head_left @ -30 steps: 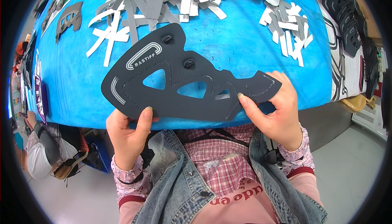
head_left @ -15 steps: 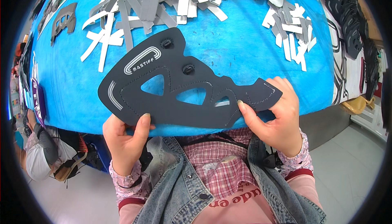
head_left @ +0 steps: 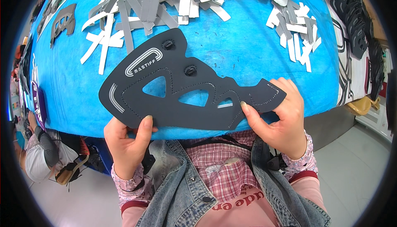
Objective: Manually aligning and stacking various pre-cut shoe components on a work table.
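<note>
A flat black panel (head_left: 178, 115) with cut-out openings, dotted stitch lines, two small raised loops and pale printed markings is held up over the near edge of the blue-covered table. My left hand (head_left: 128, 144) pinches its lower left edge, thumb on top and the fingers mostly hidden beneath. At the narrow right end, my right hand (head_left: 285, 119) grips the same panel, its thumb on the upper face and its fingers behind. The printed face is turned up toward me.
A large heap of grey and white strips (head_left: 151, 3) lies at the far middle, with a smaller strip pile (head_left: 292, 30) to the right. A dark cut-out piece (head_left: 64, 24) rests far left. Black pieces (head_left: 351, 24) are stacked far right. Another person (head_left: 43, 156) sits at lower left.
</note>
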{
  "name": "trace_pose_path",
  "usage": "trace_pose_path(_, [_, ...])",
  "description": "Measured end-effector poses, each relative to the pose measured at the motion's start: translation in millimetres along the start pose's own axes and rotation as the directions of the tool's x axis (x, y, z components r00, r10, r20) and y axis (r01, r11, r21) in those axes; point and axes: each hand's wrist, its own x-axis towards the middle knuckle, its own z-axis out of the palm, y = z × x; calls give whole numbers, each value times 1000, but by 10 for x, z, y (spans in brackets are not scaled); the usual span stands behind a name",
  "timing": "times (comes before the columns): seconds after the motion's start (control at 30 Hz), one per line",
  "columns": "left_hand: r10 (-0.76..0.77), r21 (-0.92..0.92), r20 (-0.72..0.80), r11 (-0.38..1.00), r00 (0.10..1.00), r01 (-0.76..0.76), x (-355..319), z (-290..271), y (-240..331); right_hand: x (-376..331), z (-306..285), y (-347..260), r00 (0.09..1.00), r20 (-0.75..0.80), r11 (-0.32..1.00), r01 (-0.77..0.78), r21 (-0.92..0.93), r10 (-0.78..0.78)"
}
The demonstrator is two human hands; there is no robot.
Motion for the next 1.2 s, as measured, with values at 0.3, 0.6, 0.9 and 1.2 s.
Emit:
trace_pose_path(0.3, [-22,14,9,1000,1000,22,-5,-9,12,-3,9,3,1000,-11,1000,16,-1,-16])
trace_pose_path(0.6, [-28,48,-5,998,1000,28,-2,15,29,7,19,4,999,-37,999,27,-27,-28])
trace_pose_path(0.9, [30,103,23,994,999,-32,-10,31,11,-184,-102,37,986,-164,939,-76,-336,22])
trace_pose_path(1.2, [34,105,-16,994,999,-32,87,56,117,-364,376,-230,933,133,922,353,-159,-334])
